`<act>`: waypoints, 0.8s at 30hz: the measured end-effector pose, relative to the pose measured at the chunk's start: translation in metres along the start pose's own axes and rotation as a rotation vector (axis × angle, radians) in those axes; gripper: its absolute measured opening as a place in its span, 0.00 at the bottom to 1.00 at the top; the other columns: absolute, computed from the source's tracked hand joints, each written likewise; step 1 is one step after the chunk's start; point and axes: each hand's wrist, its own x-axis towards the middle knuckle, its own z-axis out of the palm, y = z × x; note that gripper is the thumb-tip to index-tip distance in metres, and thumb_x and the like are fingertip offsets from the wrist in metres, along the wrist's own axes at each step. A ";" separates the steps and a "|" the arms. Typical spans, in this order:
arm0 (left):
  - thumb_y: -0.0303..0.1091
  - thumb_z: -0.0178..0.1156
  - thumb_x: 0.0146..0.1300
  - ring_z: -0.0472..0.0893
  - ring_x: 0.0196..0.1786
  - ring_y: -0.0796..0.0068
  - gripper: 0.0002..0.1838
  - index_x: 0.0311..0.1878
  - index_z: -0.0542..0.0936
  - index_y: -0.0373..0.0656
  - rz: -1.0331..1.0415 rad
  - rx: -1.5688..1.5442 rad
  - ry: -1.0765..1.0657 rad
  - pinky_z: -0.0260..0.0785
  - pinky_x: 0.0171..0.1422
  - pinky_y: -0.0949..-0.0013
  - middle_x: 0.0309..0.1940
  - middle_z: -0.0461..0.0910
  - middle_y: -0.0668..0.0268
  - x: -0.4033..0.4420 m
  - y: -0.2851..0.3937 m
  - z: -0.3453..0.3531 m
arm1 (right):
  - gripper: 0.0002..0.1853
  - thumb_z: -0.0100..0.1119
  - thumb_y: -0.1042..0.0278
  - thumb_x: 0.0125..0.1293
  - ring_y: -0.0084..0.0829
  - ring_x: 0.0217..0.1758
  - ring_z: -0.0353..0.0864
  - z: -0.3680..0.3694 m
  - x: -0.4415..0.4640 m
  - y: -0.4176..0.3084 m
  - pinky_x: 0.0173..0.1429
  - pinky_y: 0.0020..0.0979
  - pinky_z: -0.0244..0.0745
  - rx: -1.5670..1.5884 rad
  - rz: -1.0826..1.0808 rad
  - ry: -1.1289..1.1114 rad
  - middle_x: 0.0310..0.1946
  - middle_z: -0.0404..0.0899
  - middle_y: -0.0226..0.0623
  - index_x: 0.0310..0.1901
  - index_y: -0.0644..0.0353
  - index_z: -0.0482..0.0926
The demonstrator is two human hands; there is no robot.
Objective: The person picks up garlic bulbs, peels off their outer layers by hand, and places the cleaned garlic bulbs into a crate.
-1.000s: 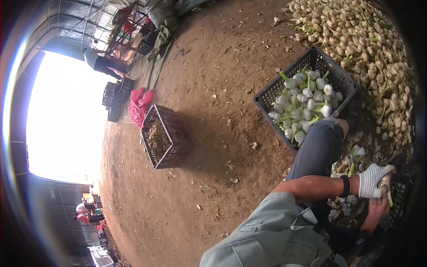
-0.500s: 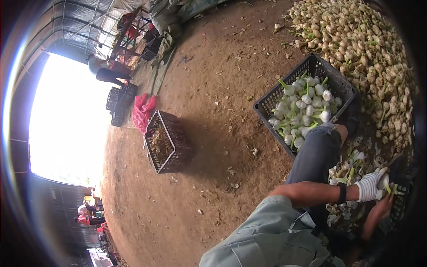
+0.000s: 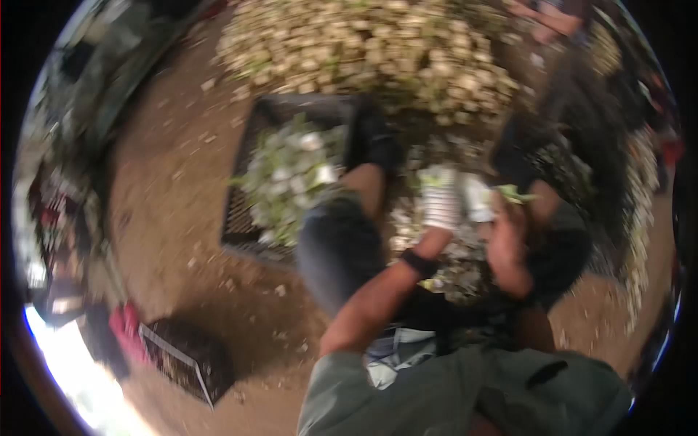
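The view is smeared by motion. My left hand [image 3: 441, 200], in a striped white glove with a dark band at the wrist, is raised between my knees; its fingers are too blurred to make out. Close to its right, my bare right hand [image 3: 507, 236] is closed around a whitish garlic bulb [image 3: 477, 198] with a green stem sticking out to the right. Below and around both hands lie pale peelings and scraps [image 3: 465, 269]. Left of my knee, a black crate [image 3: 238, 211] holds many white garlic bulbs [image 3: 287, 178] with green stalks.
A big heap of unpeeled garlic [image 3: 363, 54] spreads beyond the crate. Another person's arm [image 3: 549, 18] shows at the upper right. At the lower left stand a second crate [image 3: 196, 363] and a pink bag [image 3: 129, 330]. Green sheeting [image 3: 105, 94] lies at the upper left.
The view has swung right, so the crates have shifted left and my hands are nearer the middle. Another person's arm has come into view.
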 end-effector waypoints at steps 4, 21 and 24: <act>0.36 0.51 0.68 0.79 0.37 0.68 0.10 0.46 0.76 0.43 -0.230 -0.650 0.294 0.76 0.42 0.68 0.36 0.79 0.61 0.008 0.120 0.009 | 0.17 0.59 0.53 0.68 0.20 0.20 0.67 -0.039 0.017 0.015 0.22 0.28 0.59 0.525 0.159 0.056 0.20 0.69 0.26 0.36 0.61 0.77; 0.59 0.45 0.72 0.78 0.37 0.77 0.28 0.44 0.78 0.39 -0.053 -0.086 0.049 0.73 0.41 0.71 0.36 0.79 0.65 -0.007 0.136 0.024 | 0.23 0.67 0.60 0.60 0.34 0.22 0.81 -0.007 -0.014 -0.059 0.28 0.33 0.73 -0.316 -0.355 -0.325 0.27 0.81 0.45 0.51 0.66 0.74; 0.63 0.39 0.72 0.77 0.37 0.75 0.35 0.41 0.79 0.37 0.132 0.187 0.032 0.72 0.45 0.70 0.35 0.81 0.64 -0.014 0.148 0.035 | 0.19 0.66 0.65 0.57 0.34 0.19 0.80 0.008 -0.009 -0.058 0.25 0.36 0.72 -0.468 -0.541 -0.280 0.22 0.77 0.46 0.47 0.66 0.74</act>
